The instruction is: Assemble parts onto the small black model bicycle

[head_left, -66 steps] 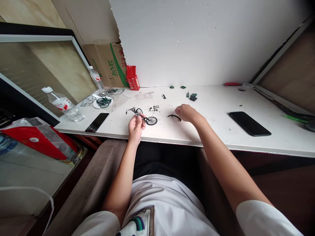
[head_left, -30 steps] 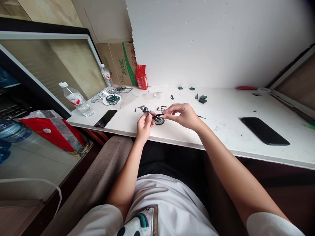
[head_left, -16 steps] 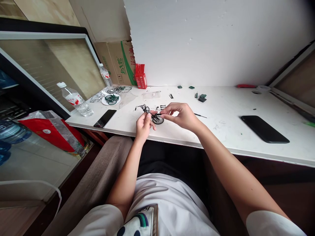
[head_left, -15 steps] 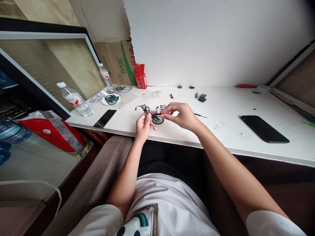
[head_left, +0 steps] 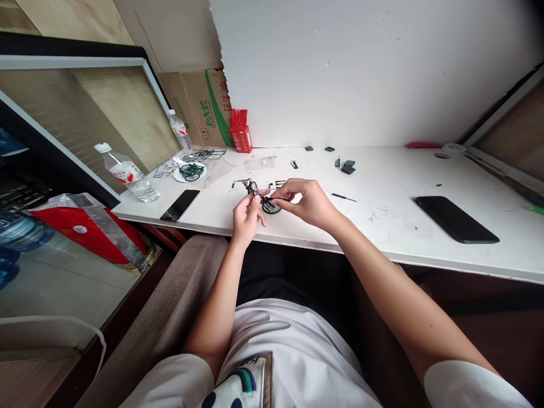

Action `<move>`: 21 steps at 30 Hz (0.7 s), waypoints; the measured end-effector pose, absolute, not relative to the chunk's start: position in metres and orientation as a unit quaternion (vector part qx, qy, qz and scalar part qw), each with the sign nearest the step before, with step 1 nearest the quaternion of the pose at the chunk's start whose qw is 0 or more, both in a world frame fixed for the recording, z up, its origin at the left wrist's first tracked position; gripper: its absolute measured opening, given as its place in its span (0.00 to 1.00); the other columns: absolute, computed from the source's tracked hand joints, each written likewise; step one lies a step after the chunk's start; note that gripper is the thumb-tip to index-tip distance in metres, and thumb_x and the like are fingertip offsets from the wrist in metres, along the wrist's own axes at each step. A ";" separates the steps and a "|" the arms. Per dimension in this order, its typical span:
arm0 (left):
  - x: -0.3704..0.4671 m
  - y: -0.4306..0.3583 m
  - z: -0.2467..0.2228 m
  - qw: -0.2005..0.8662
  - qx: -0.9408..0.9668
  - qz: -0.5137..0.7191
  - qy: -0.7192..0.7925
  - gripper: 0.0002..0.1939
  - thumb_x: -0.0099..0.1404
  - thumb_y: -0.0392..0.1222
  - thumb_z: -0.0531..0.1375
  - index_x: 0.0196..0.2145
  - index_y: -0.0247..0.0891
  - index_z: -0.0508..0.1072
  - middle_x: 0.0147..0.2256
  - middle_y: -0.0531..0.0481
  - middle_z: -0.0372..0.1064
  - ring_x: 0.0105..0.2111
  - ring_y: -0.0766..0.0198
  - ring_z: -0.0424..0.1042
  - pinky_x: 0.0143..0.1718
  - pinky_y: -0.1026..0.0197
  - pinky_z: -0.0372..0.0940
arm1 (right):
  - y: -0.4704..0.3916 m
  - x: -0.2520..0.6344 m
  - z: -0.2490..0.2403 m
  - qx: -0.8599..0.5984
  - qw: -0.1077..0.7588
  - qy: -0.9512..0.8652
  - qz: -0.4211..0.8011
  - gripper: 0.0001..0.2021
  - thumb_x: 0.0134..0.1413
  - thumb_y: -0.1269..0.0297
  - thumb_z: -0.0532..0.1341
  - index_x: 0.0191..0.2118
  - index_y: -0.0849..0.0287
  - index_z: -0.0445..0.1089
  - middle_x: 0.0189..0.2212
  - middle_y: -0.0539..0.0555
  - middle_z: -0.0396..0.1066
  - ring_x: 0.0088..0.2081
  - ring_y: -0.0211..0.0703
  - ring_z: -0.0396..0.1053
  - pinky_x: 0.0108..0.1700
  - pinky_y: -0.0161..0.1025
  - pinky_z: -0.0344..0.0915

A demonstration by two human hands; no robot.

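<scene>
A black and silver model bicycle is held above the table near its front edge, handlebar toward the left. My left hand is closed round its middle, thumb on top, and hides part of the frame. From the right, my right hand pinches a small thin black part just over the spoked wheel. Whether that part is joined to the bicycle I cannot tell. Behind my fingers lie a few tiny black pieces. A slim black screwdriver rests to the right of my right hand.
On the white table, a plate with green parts, water bottles and a phone are at left. Dark green pieces lie toward the back. A black phone-shaped object is at right; a red box stands behind.
My right hand has shifted slightly left, closer to my left hand, with the black part between its fingers. More of the screwdriver now shows. My left hand keeps its hold.
</scene>
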State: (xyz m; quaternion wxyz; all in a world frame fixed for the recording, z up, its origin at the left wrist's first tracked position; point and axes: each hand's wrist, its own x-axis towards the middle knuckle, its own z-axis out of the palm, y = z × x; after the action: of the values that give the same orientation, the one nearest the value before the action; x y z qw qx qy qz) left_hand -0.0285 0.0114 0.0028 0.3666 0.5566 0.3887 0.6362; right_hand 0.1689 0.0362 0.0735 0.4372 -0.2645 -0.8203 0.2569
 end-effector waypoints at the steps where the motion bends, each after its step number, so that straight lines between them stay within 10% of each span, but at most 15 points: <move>1: -0.029 0.011 0.003 0.365 0.558 0.635 0.389 0.25 0.76 0.62 0.59 0.53 0.38 0.79 0.33 0.46 0.81 0.18 0.71 0.67 0.24 0.64 0.63 | 0.035 0.169 0.074 -0.269 0.435 -0.822 0.251 0.09 0.64 0.56 0.71 0.38 0.57 0.83 0.36 0.56 0.81 0.35 0.45 0.75 0.40 0.43 0.71; 6: -0.028 0.011 0.005 0.366 0.559 0.633 0.392 0.25 0.75 0.63 0.58 0.54 0.39 0.78 0.45 0.41 0.83 0.19 0.72 0.67 0.24 0.63 0.63 | 0.029 0.164 0.076 -0.290 0.430 -0.827 0.217 0.05 0.63 0.62 0.70 0.38 0.56 0.83 0.34 0.55 0.79 0.35 0.46 0.75 0.38 0.42 0.70; 12: -0.028 0.010 0.003 0.378 0.561 0.625 0.389 0.27 0.75 0.63 0.59 0.55 0.37 0.78 0.22 0.54 0.71 0.19 0.68 0.68 0.25 0.64 0.62 | 0.028 0.160 0.073 -0.265 0.446 -0.831 0.201 0.07 0.67 0.59 0.68 0.40 0.54 0.84 0.38 0.56 0.80 0.38 0.48 0.77 0.42 0.45 0.72; 21: -0.028 0.010 0.002 0.375 0.572 0.615 0.391 0.27 0.75 0.63 0.60 0.55 0.36 0.79 0.19 0.57 0.67 0.19 0.67 0.68 0.27 0.64 0.62 | 0.030 0.163 0.075 -0.214 0.410 -0.881 0.103 0.16 0.75 0.61 0.58 0.38 0.55 0.82 0.36 0.60 0.77 0.43 0.53 0.70 0.47 0.50 0.71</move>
State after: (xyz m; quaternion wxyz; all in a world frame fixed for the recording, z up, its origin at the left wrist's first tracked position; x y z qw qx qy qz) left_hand -0.0276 0.0100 0.0023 0.3747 0.5723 0.3915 0.6155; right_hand 0.1626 0.0300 0.0754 0.4102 -0.2142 -0.8805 0.1027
